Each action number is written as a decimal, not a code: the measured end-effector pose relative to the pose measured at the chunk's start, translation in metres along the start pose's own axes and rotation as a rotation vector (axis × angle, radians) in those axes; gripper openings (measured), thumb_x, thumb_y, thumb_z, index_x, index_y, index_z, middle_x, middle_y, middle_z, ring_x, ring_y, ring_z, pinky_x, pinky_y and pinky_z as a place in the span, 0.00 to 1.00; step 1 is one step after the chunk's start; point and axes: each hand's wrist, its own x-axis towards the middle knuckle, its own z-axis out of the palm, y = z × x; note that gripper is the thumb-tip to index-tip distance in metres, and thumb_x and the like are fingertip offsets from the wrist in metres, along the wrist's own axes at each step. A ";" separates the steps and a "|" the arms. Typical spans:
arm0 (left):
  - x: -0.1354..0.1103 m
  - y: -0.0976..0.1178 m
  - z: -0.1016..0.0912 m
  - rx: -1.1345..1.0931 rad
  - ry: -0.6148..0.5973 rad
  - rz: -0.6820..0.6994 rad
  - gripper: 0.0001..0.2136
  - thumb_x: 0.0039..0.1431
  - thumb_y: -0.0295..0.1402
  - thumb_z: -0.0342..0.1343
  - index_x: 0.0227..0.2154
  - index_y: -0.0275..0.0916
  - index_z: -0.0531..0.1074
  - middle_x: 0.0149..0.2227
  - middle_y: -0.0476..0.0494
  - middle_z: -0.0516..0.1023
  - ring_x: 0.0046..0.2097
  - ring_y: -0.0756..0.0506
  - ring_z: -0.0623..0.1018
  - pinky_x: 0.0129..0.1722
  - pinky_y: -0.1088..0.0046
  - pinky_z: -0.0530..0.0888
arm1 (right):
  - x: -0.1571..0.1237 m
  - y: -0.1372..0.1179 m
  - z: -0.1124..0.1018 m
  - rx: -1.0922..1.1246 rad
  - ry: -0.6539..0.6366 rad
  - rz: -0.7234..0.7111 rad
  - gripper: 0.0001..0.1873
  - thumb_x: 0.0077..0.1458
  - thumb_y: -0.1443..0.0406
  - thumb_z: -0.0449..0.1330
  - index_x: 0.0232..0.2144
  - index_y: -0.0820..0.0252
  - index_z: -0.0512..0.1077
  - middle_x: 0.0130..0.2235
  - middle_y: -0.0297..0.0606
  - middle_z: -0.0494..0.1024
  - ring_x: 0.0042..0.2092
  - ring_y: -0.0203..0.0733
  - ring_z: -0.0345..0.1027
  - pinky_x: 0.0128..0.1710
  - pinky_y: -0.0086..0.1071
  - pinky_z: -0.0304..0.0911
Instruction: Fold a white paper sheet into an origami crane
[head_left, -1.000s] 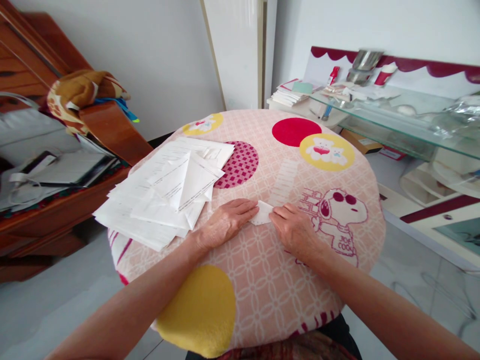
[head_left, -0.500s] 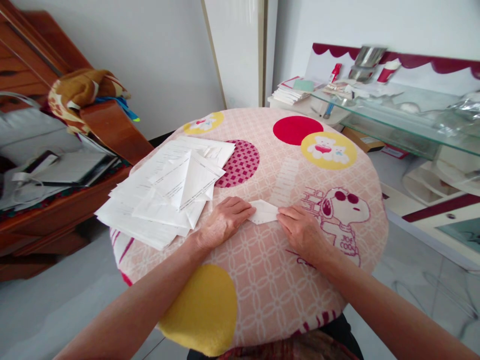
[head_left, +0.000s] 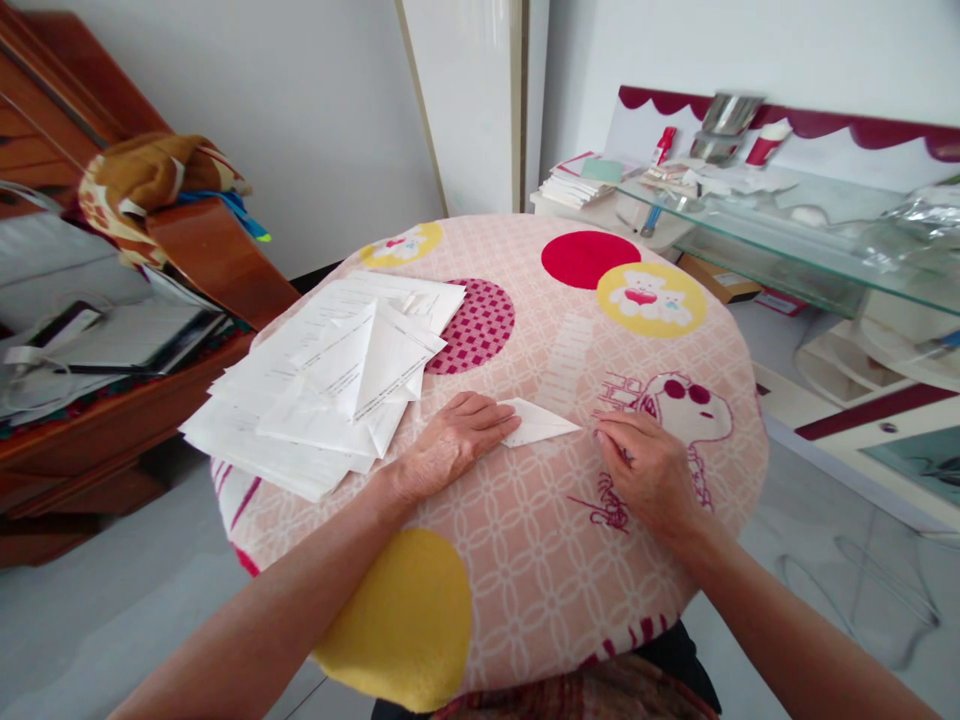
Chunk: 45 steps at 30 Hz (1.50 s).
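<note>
A small folded white paper (head_left: 541,422), pointed at its right end, lies on the round table under a pink patterned cloth (head_left: 525,560). My left hand (head_left: 450,445) lies flat with its fingers stretched onto the paper's left end, pinning it down. My right hand (head_left: 649,470) rests on the cloth just right of the paper's tip, fingers curled loosely, touching no paper. A loose pile of white sheets (head_left: 330,385) lies to the left of my left hand.
A wooden sofa (head_left: 112,400) with papers and a brown cloth stands at the left. A glass shelf (head_left: 787,235) with cups, bottles and booklets runs along the right, with white furniture below it. Grey floor surrounds the table.
My right hand has slid rightward off the folded paper, which now shows a pointed right end. My left hand has stayed on the paper's left end.
</note>
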 end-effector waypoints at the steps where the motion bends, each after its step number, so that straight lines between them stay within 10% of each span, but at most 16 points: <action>1: 0.001 0.001 -0.001 0.002 0.000 -0.001 0.17 0.68 0.26 0.45 0.55 0.38 0.72 0.54 0.37 0.77 0.53 0.42 0.73 0.54 0.59 0.68 | 0.003 -0.003 -0.001 0.026 -0.014 0.017 0.13 0.62 0.71 0.52 0.41 0.64 0.77 0.43 0.49 0.81 0.46 0.49 0.74 0.49 0.44 0.71; 12: 0.003 0.003 -0.003 0.047 0.069 -0.026 0.13 0.67 0.26 0.49 0.50 0.37 0.74 0.49 0.38 0.79 0.50 0.42 0.76 0.50 0.62 0.73 | 0.030 -0.023 0.048 0.105 -0.556 -0.203 0.35 0.66 0.55 0.50 0.67 0.71 0.53 0.67 0.60 0.57 0.70 0.56 0.46 0.67 0.55 0.50; 23: -0.004 0.002 -0.020 -0.265 0.164 -0.633 0.10 0.53 0.26 0.59 0.39 0.36 0.77 0.37 0.44 0.80 0.36 0.47 0.77 0.39 0.72 0.75 | 0.024 -0.019 0.055 -0.001 -0.570 -0.296 0.36 0.65 0.53 0.52 0.67 0.71 0.53 0.69 0.58 0.54 0.70 0.55 0.44 0.68 0.54 0.46; 45: 0.004 0.009 -0.024 -0.278 0.150 -0.752 0.06 0.55 0.29 0.55 0.33 0.36 0.76 0.26 0.49 0.77 0.26 0.51 0.72 0.28 0.77 0.67 | 0.024 -0.020 0.054 0.017 -0.568 -0.293 0.37 0.66 0.52 0.50 0.69 0.65 0.47 0.71 0.56 0.47 0.72 0.55 0.39 0.67 0.56 0.47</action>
